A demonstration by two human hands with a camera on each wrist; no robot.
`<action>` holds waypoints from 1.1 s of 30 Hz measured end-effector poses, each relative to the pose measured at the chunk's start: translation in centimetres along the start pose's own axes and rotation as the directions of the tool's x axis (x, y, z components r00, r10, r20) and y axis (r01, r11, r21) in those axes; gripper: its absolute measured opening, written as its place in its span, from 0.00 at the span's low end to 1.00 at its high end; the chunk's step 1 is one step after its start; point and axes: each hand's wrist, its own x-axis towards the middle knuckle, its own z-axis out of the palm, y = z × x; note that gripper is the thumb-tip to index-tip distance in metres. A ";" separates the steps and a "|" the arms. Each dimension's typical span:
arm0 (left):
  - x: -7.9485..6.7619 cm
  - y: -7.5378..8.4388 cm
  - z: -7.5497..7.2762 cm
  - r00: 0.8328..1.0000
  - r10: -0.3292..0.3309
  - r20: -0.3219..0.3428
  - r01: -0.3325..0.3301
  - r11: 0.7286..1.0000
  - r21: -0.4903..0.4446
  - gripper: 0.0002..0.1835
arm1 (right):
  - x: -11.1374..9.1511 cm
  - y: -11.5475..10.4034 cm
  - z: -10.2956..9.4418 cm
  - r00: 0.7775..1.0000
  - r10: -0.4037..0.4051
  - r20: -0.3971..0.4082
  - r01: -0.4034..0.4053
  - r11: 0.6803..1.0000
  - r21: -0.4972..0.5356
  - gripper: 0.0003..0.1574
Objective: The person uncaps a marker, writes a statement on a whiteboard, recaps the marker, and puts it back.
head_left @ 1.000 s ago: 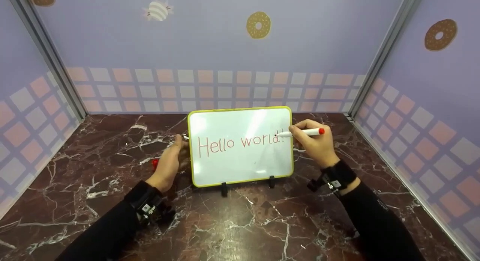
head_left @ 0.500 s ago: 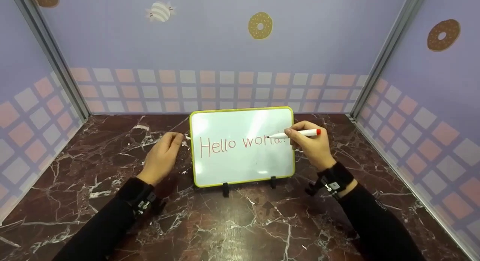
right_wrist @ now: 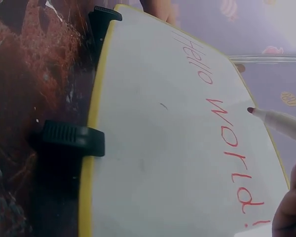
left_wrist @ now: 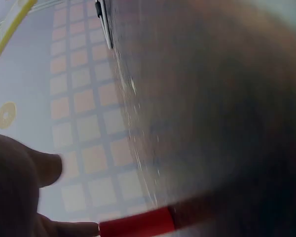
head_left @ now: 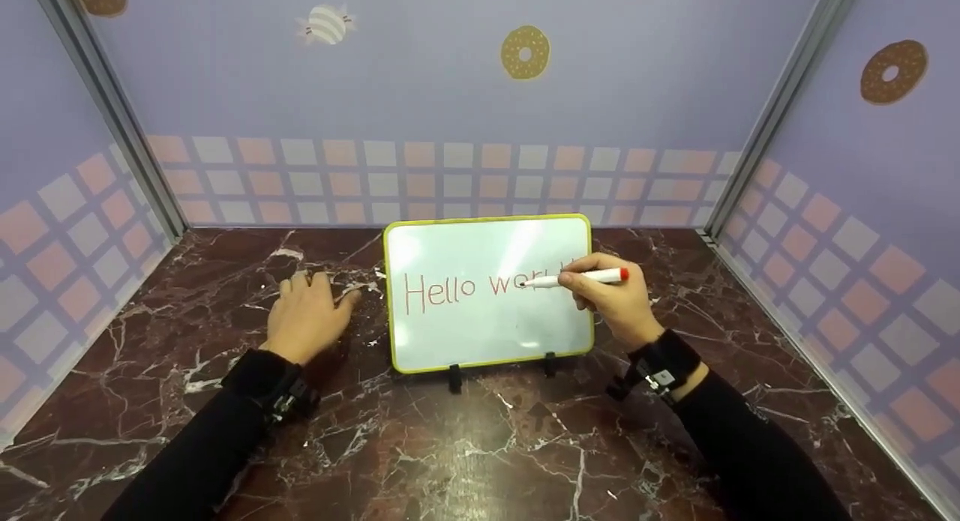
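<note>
A whiteboard point(head_left: 487, 318) with a yellow frame stands tilted back, with "Hello world!" point(right_wrist: 229, 138) written on it in red. My right hand point(head_left: 615, 296) pinches a white marker point(head_left: 592, 276) with a red end; its dark tip point(right_wrist: 250, 110) hovers in front of the board, apart from its surface. To the board's left, my left hand point(head_left: 306, 318) reaches low over the table, thumb spread away from the fingers. A red marker cap point(left_wrist: 138, 223) stands upright by a fingertip in the left wrist view; whether they touch is unclear. In the head view the hand hides the cap.
Two black clip feet point(head_left: 454, 378) support the board's lower edge. Beneath lies a dark red marbled table point(head_left: 420, 453). Purple walls point(head_left: 420, 79) with pink and white squares close off the back and sides.
My left hand has moved left from the board's edge to where the red cap stood visible, turning palm down. The right hand has drawn the marker left across the front of the writing.
</note>
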 end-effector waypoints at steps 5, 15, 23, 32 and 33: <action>0.1 -0.8 0.2 0.998 -0.029 0.061 0.026 0.998 0.049 0.42 | -0.4 0.4 0.3 0.997 -0.019 0.077 0.018 1.000 0.004 0.10; -0.3 -1.0 -0.1 0.974 -0.054 0.220 0.035 0.995 0.090 0.39 | -0.9 0.9 0.9 0.983 -0.035 0.181 0.022 0.997 0.076 0.13; -0.7 -0.5 -0.5 0.963 -0.036 0.267 -0.005 0.989 0.151 0.28 | -0.8 1.1 0.8 0.964 -0.077 0.254 0.055 0.994 0.095 0.16; -0.6 -0.4 -0.7 0.945 -0.054 0.324 0.009 0.990 0.139 0.24 | -0.8 0.8 1.1 0.940 -0.080 0.330 0.057 0.995 0.080 0.15; -0.6 -0.4 -0.8 0.942 -0.054 0.330 0.010 0.991 0.135 0.24 | -0.8 0.8 1.1 0.939 -0.077 0.335 0.056 0.996 0.074 0.15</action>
